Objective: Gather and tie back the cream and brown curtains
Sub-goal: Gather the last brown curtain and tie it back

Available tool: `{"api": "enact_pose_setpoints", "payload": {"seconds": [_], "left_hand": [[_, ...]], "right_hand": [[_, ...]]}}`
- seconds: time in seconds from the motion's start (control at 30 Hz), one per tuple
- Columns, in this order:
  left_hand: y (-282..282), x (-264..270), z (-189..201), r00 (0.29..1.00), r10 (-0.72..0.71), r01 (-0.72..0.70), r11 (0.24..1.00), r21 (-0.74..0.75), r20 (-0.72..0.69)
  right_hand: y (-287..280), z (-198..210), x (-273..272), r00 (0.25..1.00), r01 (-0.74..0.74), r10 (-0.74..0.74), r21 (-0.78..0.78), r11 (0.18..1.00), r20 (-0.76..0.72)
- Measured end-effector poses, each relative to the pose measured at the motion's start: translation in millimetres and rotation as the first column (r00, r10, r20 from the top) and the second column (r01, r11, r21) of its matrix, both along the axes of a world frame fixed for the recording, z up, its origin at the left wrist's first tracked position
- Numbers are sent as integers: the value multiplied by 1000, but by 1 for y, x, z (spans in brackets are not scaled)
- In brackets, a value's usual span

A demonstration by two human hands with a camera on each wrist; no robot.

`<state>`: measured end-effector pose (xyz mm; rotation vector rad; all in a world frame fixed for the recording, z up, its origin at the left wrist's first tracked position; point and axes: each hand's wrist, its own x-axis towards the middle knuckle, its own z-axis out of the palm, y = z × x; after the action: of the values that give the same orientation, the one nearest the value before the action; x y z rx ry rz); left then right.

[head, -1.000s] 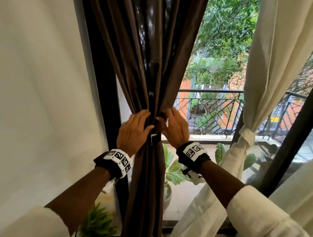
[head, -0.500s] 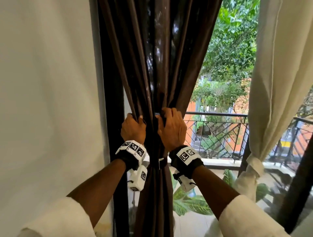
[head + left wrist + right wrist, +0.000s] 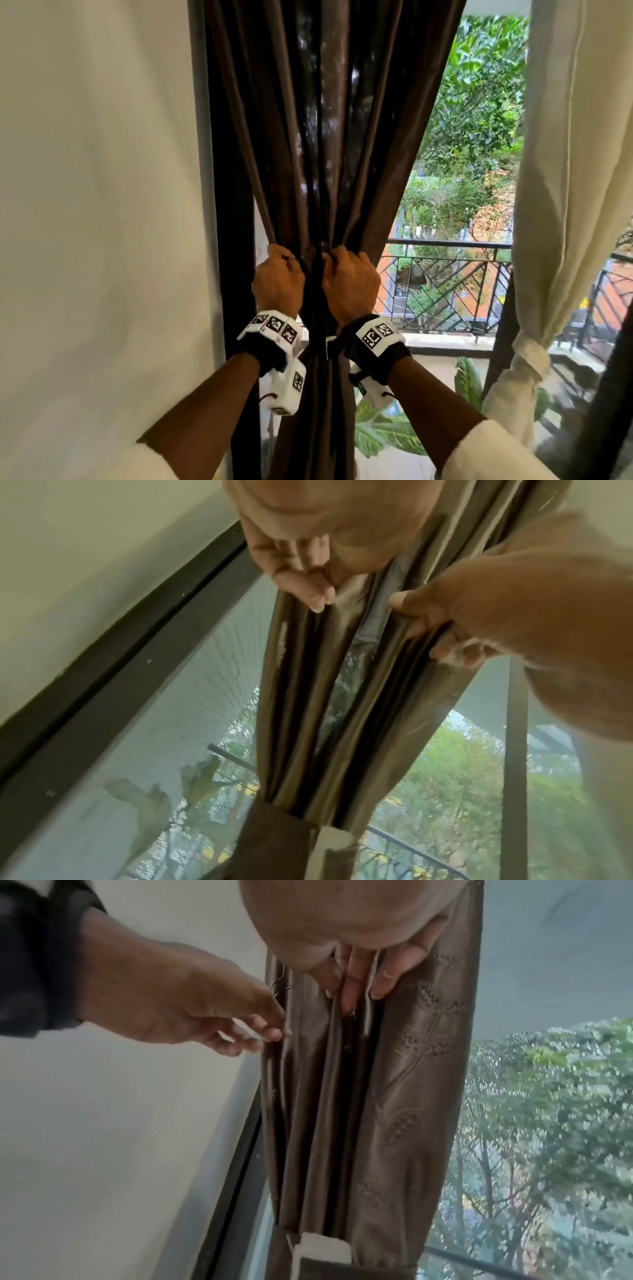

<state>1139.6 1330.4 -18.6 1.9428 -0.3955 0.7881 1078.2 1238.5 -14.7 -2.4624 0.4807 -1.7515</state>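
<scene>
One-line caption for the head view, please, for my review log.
Left hand and right hand grip the gathered brown curtain above its tie band; the cream curtain hangs already tied.

Head: looks forward at brown curtain [image 3: 329,164], window beyond.
Left wrist: close, facing up the folds.
Right wrist: close, likewise.
Shared: curtain.

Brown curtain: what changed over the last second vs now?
Both hands slid up the brown curtain from the tie band at its waist: the left hand and right hand, which had been at the band with looser fingers, now grip the folds above it. The band is still wrapped around the curtain; the cream curtain on the right stays tied.
</scene>
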Motion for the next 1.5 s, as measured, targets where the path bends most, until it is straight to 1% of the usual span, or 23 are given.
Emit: {"api": "enact_pose_setpoints", "payload": {"seconds": [0.07, 0.17, 0.23, 0.3, 0.4, 0.47, 0.53, 0.63, 0.7, 0.77, 0.8, 0.87, 0.93, 1.0, 1.03, 1.1, 1.17, 1.2, 1.27, 1.3, 1.37, 1.43, 1.5], "left_hand": [[10, -6, -11, 1000, 27, -27, 997, -71, 11], [16, -19, -28, 990, -65, 85, 984, -155, 126], [14, -21, -18, 966, -159, 190, 971, -144, 202], [5, -12, 1, 963, -208, 226, 969, -95, 174], [-3, 8, 21, 982, -186, 184, 979, 90, 12], [0, 10, 19, 986, -168, 164, 978, 130, 19], [8, -1, 2, 989, -136, 135, 991, 9, 50], [17, -28, -29, 998, -1, 8, 995, -98, 65], [19, -32, -42, 972, 37, -5, 991, -137, 232], [18, -27, -40, 882, -11, 51, 996, -71, 471], [15, -24, -35, 851, -48, 64, 998, -12, 524], [8, -23, -21, 879, -125, 123, 992, 36, 460], [2, -21, -9, 935, -191, 202, 979, -5, 300], [-2, -15, 0, 969, -179, 187, 982, -34, 170], [-4, -12, 3, 981, -152, 155, 988, -18, 117], [-7, -7, 7, 995, -94, 91, 993, 77, 45], [-10, -7, 3, 995, -89, 85, 992, 94, 38], [-11, -9, -2, 994, -100, 97, 993, 69, 49], [-12, -17, -11, 988, -124, 122, 992, 29, 95], [-12, -20, -15, 984, -137, 135, 990, 31, 114], [-11, -24, -20, 981, -161, 152, 984, 89, 104], [-10, -19, -18, 985, -167, 157, 974, 164, 51], [-11, -14, -12, 988, -153, 147, 967, 207, 12]], "right_hand": [[1, -5, 2, 998, 4, -7, -54, 999, -57], [9, -11, 6, 994, -51, 37, -137, 989, -103], [14, -12, 6, 993, -111, 103, -137, 984, -65], [18, -11, 5, 984, -180, 178, -105, 978, -28], [17, -15, 5, 963, -267, 269, -72, 961, 10], [10, -19, 8, 964, -264, 264, -9, 965, 11], [3, -19, 10, 975, -220, 221, 103, 970, 5], [7, -12, 17, 926, -244, 281, 168, 955, -252], [14, -10, 21, 860, -340, 373, 154, 928, -348], [16, -10, 20, 845, -410, 437, 151, 900, -309], [13, -12, 19, 846, -430, 454, 145, 891, -280], [7, -13, 14, 847, -446, 464, 128, 886, -259], [4, -14, 8, 844, -448, 467, 129, 884, -265], [2, -17, 1, 866, -438, 443, 77, 896, -232], [2, -19, -3, 903, -393, 390, 20, 919, -179], [1, -20, -11, 971, -225, 228, -55, 973, 65], [0, -12, -16, 956, -123, 115, 11, 992, 270], [-1, -5, -18, 961, -102, 78, 77, 992, 265], [-3, 4, -16, 993, -92, 75, 191, 977, 92], [-2, 5, -14, 995, -91, 95, 190, 978, -17], [2, 4, -8, 975, -97, 112, 86, 992, -193], [5, 4, -4, 942, -61, 54, -13, 998, -331], [5, 2, -1, 922, -29, 2, -64, 998, -386]]}}
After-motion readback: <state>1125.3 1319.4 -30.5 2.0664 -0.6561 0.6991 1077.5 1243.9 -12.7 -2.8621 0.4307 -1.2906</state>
